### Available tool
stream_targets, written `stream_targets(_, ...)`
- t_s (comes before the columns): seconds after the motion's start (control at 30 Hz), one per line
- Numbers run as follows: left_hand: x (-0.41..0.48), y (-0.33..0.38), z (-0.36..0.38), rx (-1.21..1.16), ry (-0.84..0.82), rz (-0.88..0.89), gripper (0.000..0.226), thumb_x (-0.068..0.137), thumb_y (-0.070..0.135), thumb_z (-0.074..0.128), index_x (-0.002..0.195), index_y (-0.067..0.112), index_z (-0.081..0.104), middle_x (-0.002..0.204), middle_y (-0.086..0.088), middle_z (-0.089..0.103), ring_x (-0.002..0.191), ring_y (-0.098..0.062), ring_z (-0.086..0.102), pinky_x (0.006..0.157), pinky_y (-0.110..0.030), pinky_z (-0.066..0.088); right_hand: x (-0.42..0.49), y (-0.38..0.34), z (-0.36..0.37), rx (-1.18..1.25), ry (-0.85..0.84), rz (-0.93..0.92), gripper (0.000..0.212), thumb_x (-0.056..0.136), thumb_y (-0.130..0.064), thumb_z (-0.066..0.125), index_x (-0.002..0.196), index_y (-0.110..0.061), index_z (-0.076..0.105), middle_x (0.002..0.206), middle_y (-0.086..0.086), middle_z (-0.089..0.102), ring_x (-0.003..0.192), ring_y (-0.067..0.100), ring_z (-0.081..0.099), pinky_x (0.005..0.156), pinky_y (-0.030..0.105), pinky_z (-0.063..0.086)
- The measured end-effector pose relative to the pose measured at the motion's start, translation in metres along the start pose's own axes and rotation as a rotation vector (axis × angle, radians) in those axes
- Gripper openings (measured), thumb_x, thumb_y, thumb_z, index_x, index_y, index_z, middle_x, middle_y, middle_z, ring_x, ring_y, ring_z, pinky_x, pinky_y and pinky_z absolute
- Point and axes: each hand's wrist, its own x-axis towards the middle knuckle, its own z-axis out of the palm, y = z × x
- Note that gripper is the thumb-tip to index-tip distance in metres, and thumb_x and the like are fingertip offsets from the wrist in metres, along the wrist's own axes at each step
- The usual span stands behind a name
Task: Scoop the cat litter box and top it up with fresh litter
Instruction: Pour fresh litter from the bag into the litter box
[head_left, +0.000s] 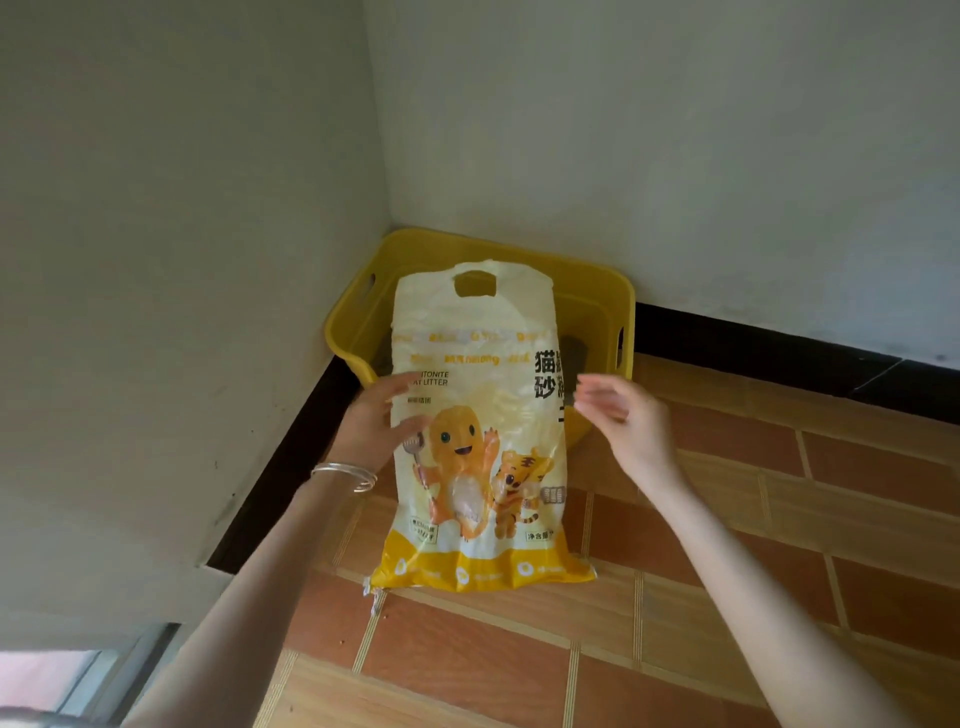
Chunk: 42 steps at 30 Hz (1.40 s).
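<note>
White plaster wall (182, 234) and a black skirting (280, 467) close the left side of a corner. The left hand (371, 421), silver bangles (345, 475) on its wrist, lies along the left edge of the litter bag (483, 452). Its fingers (410, 382) are straight and spread flat on the plastic, steadying the bag rather than gripping it.

The bag stands upright on the tiled floor (779, 493), handle cut-out at the top. Its back seems to lean on the front wall of the yellow litter box (597, 296), which sits tight in the corner behind it. Propped there, the bag is probably parked within reach of the box for the top-up. A frayed strip hangs from its lower left corner, and whether the bag is already opened I cannot tell.

Most of the box's inside is hidden by the bag. A dark patch shows past the bag's right edge, too unclear to name.

The right hand (623, 421) hovers just beside the bag's right edge, blurred. Its fingers (597, 389) are loose, slightly bent, apart and holding nothing, likely ready to catch the bag if it tips.
</note>
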Motion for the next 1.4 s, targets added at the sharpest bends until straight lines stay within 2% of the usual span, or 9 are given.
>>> stream_targets(0.17, 0.066, 0.024, -0.019, -0.015, 0.046, 0.06, 0.052, 0.079, 0.015, 0.072, 0.126, 0.022, 0.052, 0.122, 0.008, 0.049, 0.114, -0.009, 0.048, 0.095, -0.023, 0.04, 0.076, -0.022, -0.015, 0.041, -0.021, -0.054, 0.03, 0.084, -0.011, 0.064, 0.114, -0.011, 0.062, 0.109, 0.0, 0.065, 0.099, 0.006, 0.062, 0.087, 0.013, 0.047)
stream_targets(0.27, 0.1, 0.032, -0.027, -0.007, 0.07, 0.037, 0.053, 0.08, 0.016, 0.072, 0.128, 0.022, 0.051, 0.125, 0.009, 0.05, 0.11, -0.006, 0.049, 0.089, -0.01, 0.041, 0.115, -0.025, -0.016, -0.016, -0.111, -0.061, 0.035, 0.085, -0.013, 0.061, 0.12, -0.016, 0.057, 0.12, -0.001, 0.059, 0.108, 0.007, 0.056, 0.093, 0.016, 0.043)
stream_targets(0.43, 0.137, 0.021, -0.036, 0.053, 0.006, 0.032, 0.053, 0.078, 0.025, 0.073, 0.128, 0.024, 0.053, 0.129, 0.003, 0.054, 0.122, -0.016, 0.048, 0.102, -0.038, 0.04, 0.157, -0.013, -0.01, -0.133, -0.333, -0.038, 0.035, 0.086, -0.026, 0.059, 0.121, -0.029, 0.053, 0.128, -0.007, 0.052, 0.119, 0.01, 0.046, 0.102, 0.031, 0.036)
stream_targets(0.57, 0.153, 0.024, -0.04, 0.049, -0.012, 0.051, 0.033, 0.081, 0.018, 0.07, 0.114, 0.021, 0.062, 0.111, 0.01, 0.058, 0.108, -0.009, 0.05, 0.094, -0.024, 0.037, 0.174, -0.005, -0.003, -0.092, -0.447, -0.006, 0.025, 0.085, -0.025, 0.061, 0.11, -0.022, 0.06, 0.113, -0.01, 0.058, 0.109, 0.008, 0.052, 0.095, 0.027, 0.038)
stream_targets(0.77, 0.169, 0.018, -0.047, 0.076, -0.052, 0.102, 0.019, 0.082, 0.016, 0.069, 0.082, 0.032, 0.061, 0.089, 0.014, 0.058, 0.09, -0.008, 0.055, 0.085, -0.025, 0.041, 0.183, 0.003, -0.004, -0.002, -0.438, 0.027, 0.012, 0.082, -0.019, 0.065, 0.094, -0.017, 0.062, 0.094, -0.007, 0.062, 0.091, 0.004, 0.056, 0.077, 0.01, 0.04)
stream_targets(0.9, 0.168, 0.024, -0.057, 0.086, -0.068, 0.125, 0.031, 0.08, 0.012, 0.071, 0.068, 0.04, 0.061, 0.074, 0.018, 0.061, 0.077, 0.007, 0.055, 0.073, -0.009, 0.038, 0.182, 0.001, -0.011, 0.019, -0.438, -0.032, 0.007, 0.082, -0.019, 0.065, 0.084, -0.025, 0.061, 0.088, -0.005, 0.062, 0.084, 0.002, 0.057, 0.076, 0.011, 0.043)
stream_targets(1.1, 0.152, 0.039, -0.08, 0.149, -0.075, 0.209, 0.004, 0.069, 0.052, 0.061, 0.072, 0.051, 0.058, 0.084, 0.018, 0.062, 0.08, 0.007, 0.056, 0.073, -0.006, 0.038, 0.173, -0.007, -0.03, 0.014, -0.413, -0.149, 0.004, 0.082, -0.025, 0.061, 0.081, -0.023, 0.064, 0.08, -0.004, 0.06, 0.078, 0.006, 0.057, 0.073, 0.014, 0.043)
stream_targets(1.27, 0.141, 0.054, -0.092, 0.172, -0.047, 0.328, 0.006, 0.069, 0.052, 0.061, 0.074, 0.049, 0.059, 0.08, 0.021, 0.06, 0.074, 0.0, 0.055, 0.07, -0.01, 0.039, 0.165, -0.019, -0.045, -0.06, -0.368, -0.251, 0.013, 0.08, -0.04, 0.056, 0.084, -0.029, 0.063, 0.088, -0.009, 0.06, 0.084, 0.007, 0.058, 0.078, 0.016, 0.044)
stream_targets(1.4, 0.124, 0.066, -0.1, 0.182, -0.009, 0.39, 0.006, 0.07, 0.051, 0.061, 0.075, 0.05, 0.059, 0.084, 0.016, 0.06, 0.075, -0.001, 0.057, 0.07, -0.01, 0.04, 0.152, -0.031, -0.055, -0.124, -0.316, -0.389, 0.04, 0.085, -0.056, 0.047, 0.086, -0.02, 0.065, 0.087, -0.007, 0.06, 0.084, 0.005, 0.057, 0.078, 0.016, 0.045)
